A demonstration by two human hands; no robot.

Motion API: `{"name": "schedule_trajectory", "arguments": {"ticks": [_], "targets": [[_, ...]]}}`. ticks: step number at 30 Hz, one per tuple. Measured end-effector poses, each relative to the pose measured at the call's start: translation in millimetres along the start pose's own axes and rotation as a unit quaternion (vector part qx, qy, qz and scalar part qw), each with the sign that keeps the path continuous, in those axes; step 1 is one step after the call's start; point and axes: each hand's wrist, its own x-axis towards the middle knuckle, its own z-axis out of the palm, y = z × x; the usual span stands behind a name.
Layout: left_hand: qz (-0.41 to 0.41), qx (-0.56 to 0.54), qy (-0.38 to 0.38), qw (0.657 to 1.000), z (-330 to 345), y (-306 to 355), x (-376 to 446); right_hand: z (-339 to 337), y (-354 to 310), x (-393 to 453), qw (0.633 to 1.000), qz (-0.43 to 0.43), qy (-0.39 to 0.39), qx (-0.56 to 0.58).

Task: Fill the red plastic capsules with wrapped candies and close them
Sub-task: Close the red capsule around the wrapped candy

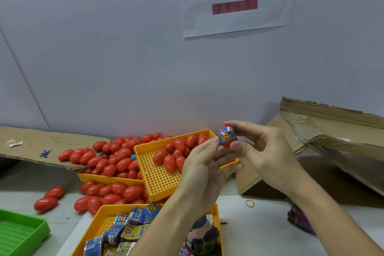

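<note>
left hand (202, 164) raised, right hand (261, 147) facing it, both pinching

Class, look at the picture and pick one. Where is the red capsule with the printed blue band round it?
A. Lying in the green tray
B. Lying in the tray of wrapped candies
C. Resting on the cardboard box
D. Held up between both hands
D: the banded red capsule is held between the left hand and right hand, above the yellow tray.
</note>
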Motion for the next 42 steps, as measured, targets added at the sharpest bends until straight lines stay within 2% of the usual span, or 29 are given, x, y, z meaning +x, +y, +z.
{"name": "schedule_trajectory", "arguments": {"ticks": [7, 10, 13, 16, 20, 25, 31, 34, 42], "targets": [[0.021, 0.014, -0.005, 1.0, 0, -1, 2, -2, 3, 0, 0.999, 0.007, -0.009, 0.041], [0.074, 0.052, 0.044, 0.995, -1, 0, 4, -2, 6, 0, 1.0, 0.004, -0.012, -0.005], [0.161, 0.177, 0.102, 0.966, -4, 3, 5, -2, 7, 0, 0.999, -0.001, -0.011, -0.034], [0.206, 0.278, 0.115, 0.931, -4, 1, 3, 1, 9, 1, 0.998, -0.001, -0.006, -0.063], [0.232, 0.315, 0.115, 0.913, -1, -2, 1, 5, 13, 0, 0.996, -0.006, -0.003, -0.083], [0.246, 0.321, 0.111, 0.908, 1, -1, -1, 7, 15, 0, 0.997, 0.004, -0.013, -0.078], [0.23, 0.306, 0.112, 0.917, 2, -2, -1, 7, 15, 0, 0.996, -0.011, 0.004, -0.085], [0.21, 0.261, 0.09, 0.938, 5, 0, -1, 8, 13, 0, 0.995, -0.036, 0.033, -0.089], [0.15, 0.193, 0.074, 0.967, 9, -7, 0, 8, 12, 1, 0.968, -0.077, 0.063, -0.231]]}}
